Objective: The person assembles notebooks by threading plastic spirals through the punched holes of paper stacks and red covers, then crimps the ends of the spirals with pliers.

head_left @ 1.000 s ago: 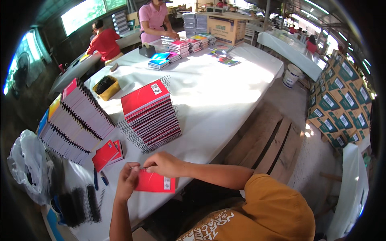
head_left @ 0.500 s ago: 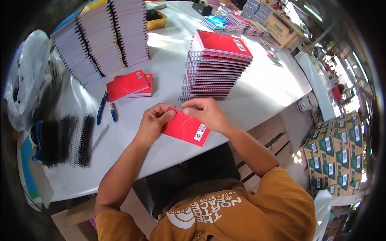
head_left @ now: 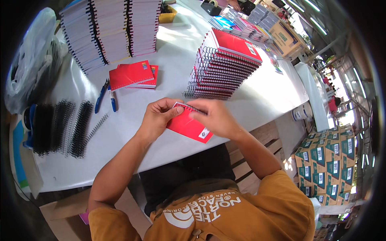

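Observation:
A small red notebook [head_left: 188, 125] is tilted between my hands above the table's near edge. My left hand [head_left: 157, 119] pinches its upper left corner, thumb on the cover. Along the punched top edge runs a dark spiral binding coil [head_left: 196, 109]. Closed around the coil's right part is my right hand [head_left: 217, 119], whose fingers hide some of it. Two more red notebooks [head_left: 130, 76], overlapping, lie beyond my left hand. Past my right hand rises a stack of spiral-bound red notebooks [head_left: 231, 66].
Blue-handled pliers [head_left: 101, 96] and a blue pen-like tool [head_left: 112, 100] lie at left, near loose coils [head_left: 82, 128]. Tall stacks of bound books [head_left: 112, 34] and a plastic bag [head_left: 30, 60] stand behind. Cartons [head_left: 327, 168] are piled on the right, off the table [head_left: 277, 94].
More of the coil now shows along the notebook's punched edge. My right hand has shifted slightly right and turned over the edge. The whole view has shifted a little.

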{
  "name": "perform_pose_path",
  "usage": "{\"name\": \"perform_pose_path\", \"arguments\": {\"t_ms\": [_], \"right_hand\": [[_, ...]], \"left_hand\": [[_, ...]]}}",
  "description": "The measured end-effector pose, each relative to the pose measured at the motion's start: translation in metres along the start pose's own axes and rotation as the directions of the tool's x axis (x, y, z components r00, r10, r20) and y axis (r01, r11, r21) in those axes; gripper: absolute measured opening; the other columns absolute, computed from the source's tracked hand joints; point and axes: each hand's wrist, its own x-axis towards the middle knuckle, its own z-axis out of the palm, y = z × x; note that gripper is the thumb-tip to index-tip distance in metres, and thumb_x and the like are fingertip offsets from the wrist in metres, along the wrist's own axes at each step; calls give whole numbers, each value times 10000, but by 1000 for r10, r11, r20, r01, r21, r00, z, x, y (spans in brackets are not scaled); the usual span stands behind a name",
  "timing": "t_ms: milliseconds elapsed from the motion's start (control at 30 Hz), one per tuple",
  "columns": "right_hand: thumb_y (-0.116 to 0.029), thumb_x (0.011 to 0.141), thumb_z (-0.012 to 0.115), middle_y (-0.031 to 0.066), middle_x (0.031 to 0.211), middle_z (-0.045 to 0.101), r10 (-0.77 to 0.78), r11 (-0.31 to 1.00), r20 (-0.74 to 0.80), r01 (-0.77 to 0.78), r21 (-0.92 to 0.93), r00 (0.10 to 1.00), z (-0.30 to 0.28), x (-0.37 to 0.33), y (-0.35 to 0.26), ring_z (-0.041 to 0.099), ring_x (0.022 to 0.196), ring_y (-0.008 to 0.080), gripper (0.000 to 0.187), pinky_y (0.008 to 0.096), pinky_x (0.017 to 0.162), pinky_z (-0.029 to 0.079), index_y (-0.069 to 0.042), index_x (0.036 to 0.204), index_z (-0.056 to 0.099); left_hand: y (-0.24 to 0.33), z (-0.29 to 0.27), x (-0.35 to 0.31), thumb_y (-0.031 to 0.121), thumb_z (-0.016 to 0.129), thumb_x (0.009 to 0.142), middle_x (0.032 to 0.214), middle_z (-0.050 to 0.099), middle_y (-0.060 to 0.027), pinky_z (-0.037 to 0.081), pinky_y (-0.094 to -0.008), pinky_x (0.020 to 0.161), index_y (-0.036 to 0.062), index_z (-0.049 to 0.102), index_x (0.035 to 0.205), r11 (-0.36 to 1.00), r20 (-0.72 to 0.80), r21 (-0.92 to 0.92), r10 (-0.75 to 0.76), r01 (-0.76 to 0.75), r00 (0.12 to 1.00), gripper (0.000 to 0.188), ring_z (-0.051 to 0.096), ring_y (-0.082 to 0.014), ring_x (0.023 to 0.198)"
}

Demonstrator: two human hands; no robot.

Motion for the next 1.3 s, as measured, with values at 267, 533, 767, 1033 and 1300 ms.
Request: {"name": "perform_pose_path", "arguments": {"t_ms": [267, 533, 767, 1033, 1300], "right_hand": [[-200, 743, 665, 217, 712, 595, -111, 979, -41, 102, -177, 993, -2, 7, -21, 606, 635, 248, 303, 342, 613, 465, 47, 905, 596], [-159, 738, 695, 105, 720, 642, 38, 998, -18, -39, -52, 999, -11, 14, -8, 593, 637, 169, 237, 307, 614, 470, 11, 876, 604], [-145, 826, 613, 177, 753, 650, 25, 993, -187, -46, -105, 982, 3, 0, -32, 624, 660, 229, 176, 323, 620, 468, 28, 843, 581], [-223, 805, 634, 233, 806, 618, -35, 957, 30, 42, -287, 999, -5, 8, -19, 612, 736, 348, 279, 406, 663, 464, 49, 839, 582], [-253, 808, 632, 235, 747, 599, -53, 873, 161, 124, -472, 986, -5, 0, -9, 590, 679, 353, 330, 396, 627, 457, 67, 869, 577]], "left_hand": [[-5, 8, 1, 52, 663, 815, 879, 668, -60, 508, -263, 732, 1, 638, 1010, 994, -14, -84, 73, -73, 997, 203, 616, -109, 804], [0, 13, -5, 84, 595, 875, 951, 655, -75, 502, -276, 762, 7, 617, 1003, 990, -50, -140, 10, -17, 999, 150, 613, -114, 842], [1, 8, -6, 141, 573, 901, 888, 640, -19, 475, -239, 679, 32, 610, 1010, 997, -71, -67, 26, -31, 997, 158, 586, -81, 763], [6, 20, -14, 130, 580, 895, 844, 634, 3, 435, -202, 636, 53, 613, 1011, 997, -63, 46, 63, -60, 996, 144, 556, -52, 723], [1, 19, -14, 123, 608, 878, 833, 642, -2, 447, -203, 637, 32, 639, 1001, 984, -20, 138, 118, -114, 993, 156, 557, -52, 719]]}}
